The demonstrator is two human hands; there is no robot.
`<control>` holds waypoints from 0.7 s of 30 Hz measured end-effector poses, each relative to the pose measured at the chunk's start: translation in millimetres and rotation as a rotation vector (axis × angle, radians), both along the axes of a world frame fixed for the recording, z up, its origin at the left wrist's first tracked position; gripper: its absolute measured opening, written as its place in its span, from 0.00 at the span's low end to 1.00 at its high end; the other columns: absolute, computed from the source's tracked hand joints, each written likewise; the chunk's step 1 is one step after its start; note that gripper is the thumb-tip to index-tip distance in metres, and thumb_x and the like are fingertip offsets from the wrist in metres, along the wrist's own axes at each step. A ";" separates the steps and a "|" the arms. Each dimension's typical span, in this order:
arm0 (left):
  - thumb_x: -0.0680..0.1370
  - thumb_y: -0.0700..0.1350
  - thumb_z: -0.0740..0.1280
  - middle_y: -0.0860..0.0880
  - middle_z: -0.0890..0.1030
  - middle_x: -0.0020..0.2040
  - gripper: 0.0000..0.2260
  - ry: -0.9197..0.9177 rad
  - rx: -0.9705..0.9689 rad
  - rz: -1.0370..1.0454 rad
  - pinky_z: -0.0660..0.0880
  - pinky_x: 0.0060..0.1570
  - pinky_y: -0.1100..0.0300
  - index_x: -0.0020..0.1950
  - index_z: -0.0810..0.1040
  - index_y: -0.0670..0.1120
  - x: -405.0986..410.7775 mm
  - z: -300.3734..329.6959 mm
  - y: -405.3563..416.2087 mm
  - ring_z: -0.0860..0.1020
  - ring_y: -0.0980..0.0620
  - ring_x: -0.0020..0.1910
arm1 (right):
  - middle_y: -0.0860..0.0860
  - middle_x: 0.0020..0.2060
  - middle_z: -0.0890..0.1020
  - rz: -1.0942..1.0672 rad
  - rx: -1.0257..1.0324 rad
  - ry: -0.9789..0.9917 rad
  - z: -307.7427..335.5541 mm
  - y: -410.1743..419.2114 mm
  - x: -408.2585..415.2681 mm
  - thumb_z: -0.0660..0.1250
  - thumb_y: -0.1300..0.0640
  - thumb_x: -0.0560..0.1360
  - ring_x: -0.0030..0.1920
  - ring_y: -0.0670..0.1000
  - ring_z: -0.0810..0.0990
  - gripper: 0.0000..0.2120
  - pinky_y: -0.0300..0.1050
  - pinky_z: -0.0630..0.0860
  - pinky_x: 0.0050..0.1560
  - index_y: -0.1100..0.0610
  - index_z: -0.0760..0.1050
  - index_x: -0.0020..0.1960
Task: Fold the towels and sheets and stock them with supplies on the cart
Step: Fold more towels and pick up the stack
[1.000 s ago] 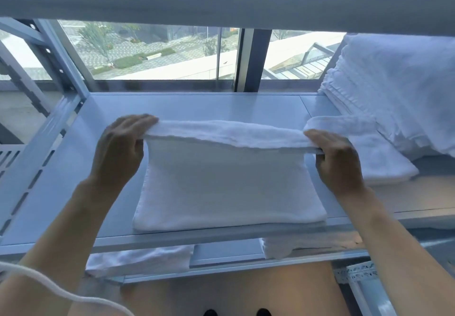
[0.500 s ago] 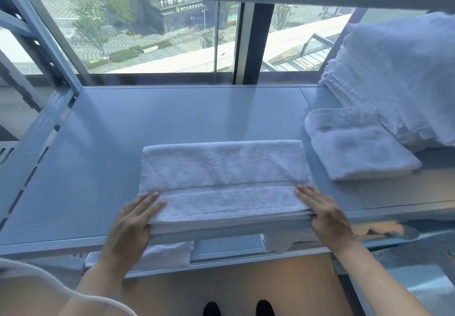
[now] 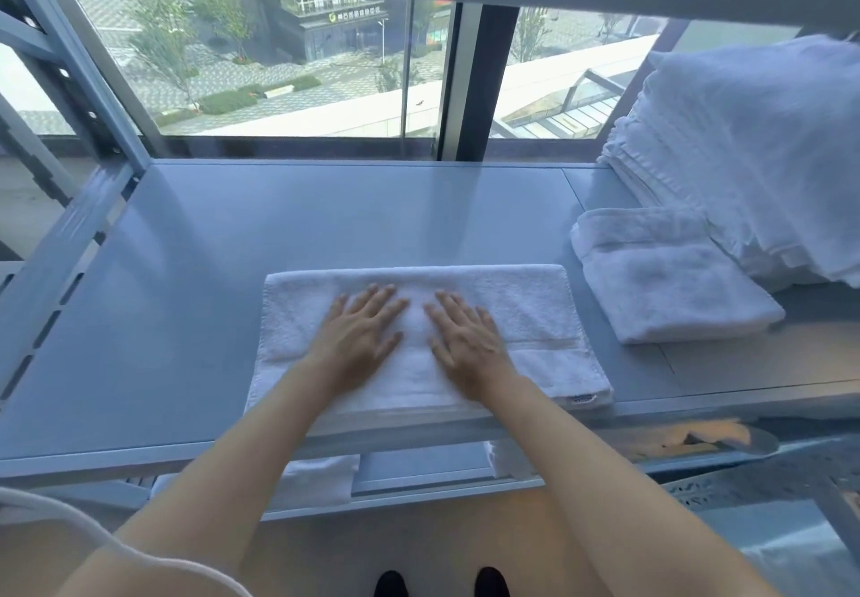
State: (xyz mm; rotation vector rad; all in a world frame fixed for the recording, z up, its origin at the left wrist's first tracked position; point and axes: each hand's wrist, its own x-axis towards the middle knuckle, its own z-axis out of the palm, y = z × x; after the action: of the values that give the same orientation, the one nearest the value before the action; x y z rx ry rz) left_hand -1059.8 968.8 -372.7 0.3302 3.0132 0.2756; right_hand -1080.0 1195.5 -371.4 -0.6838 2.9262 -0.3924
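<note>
My left hand (image 3: 356,333) and my right hand (image 3: 467,340) lie flat, side by side, in the middle of the folded white towel (image 3: 428,336); the fingers are straight and a little spread, so neither grip has hold of anything, they only press on the cloth. The towel lies low in the centre of the frame, on the grey metal shelf (image 3: 195,298), with its near edge at the front edge of the shelf; a small label shows at its lower right corner.

I judge that the towel is soft, thick and light; it will sag if I lift it at one point, and the layers can slide open; so I would take it at the two short ends, with the fingers under all layers.

To the right, apart from it, lies a smaller folded towel (image 3: 670,280); behind that one, at the right edge, rises a tall stack of white linens (image 3: 754,154). The shelf surface is smooth and looks a little slippery; under it, a lower shelf carries more white cloth. Behind the shelf is a large window (image 3: 279,61) with a street and trees outside.
</note>
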 end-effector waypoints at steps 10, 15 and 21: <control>0.85 0.62 0.51 0.56 0.49 0.84 0.28 0.031 0.041 0.197 0.43 0.80 0.49 0.84 0.50 0.59 6.7 -4.3 -74.8 0.46 0.54 0.83 | 0.49 0.84 0.49 -0.347 0.132 -0.002 6.2 89.2 -42.7 0.51 0.47 0.85 0.83 0.50 0.47 0.29 0.57 0.46 0.81 0.52 0.51 0.84; 0.84 0.62 0.51 0.55 0.48 0.85 0.29 0.018 0.041 0.290 0.44 0.80 0.47 0.84 0.51 0.57 21.9 -9.8 -67.6 0.46 0.52 0.83 | 0.53 0.84 0.49 -0.382 0.006 -0.009 12.3 8.0 2.8 0.53 0.43 0.83 0.83 0.57 0.47 0.33 0.64 0.47 0.80 0.55 0.51 0.84; 0.80 0.62 0.47 0.47 0.58 0.83 0.33 0.051 0.049 0.548 0.51 0.78 0.39 0.84 0.58 0.50 95.5 -15.7 -23.1 0.55 0.43 0.82 | 0.54 0.83 0.38 -0.428 0.037 -0.138 -9.3 -42.3 44.7 0.47 0.32 0.81 0.82 0.61 0.35 0.42 0.68 0.38 0.78 0.55 0.39 0.84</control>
State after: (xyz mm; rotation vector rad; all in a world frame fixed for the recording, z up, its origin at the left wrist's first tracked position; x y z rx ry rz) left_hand -964.3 945.7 -388.4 -0.5041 3.0874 0.3830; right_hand -1035.3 1153.2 -380.7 -0.0150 2.9200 -0.4018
